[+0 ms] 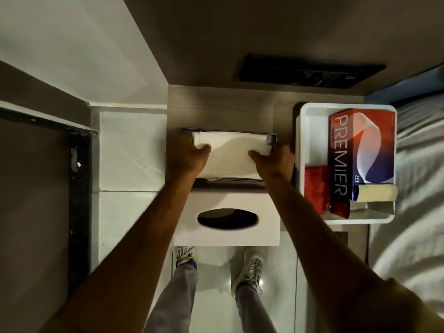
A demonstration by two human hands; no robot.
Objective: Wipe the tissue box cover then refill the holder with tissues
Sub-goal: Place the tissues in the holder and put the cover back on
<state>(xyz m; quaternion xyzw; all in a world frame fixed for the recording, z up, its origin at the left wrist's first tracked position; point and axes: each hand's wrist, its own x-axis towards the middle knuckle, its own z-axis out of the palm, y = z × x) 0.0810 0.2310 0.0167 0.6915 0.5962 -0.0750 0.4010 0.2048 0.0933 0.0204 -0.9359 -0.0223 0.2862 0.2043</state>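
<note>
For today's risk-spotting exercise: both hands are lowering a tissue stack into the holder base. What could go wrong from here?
1. The tissue stack is held only at its ends by the left hand and right hand; its middle could sag or snag on the holder base rim.
2. The white cover overhangs the shelf's near edge; a forearm might knock it off.

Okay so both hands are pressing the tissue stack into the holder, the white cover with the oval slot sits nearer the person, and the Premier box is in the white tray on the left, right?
One thing is off: the head view shows the Premier box in the white tray on the right, not the left. The rest holds: left hand and right hand grip the tissue stack over the holder, with the white cover nearer the person.
</note>
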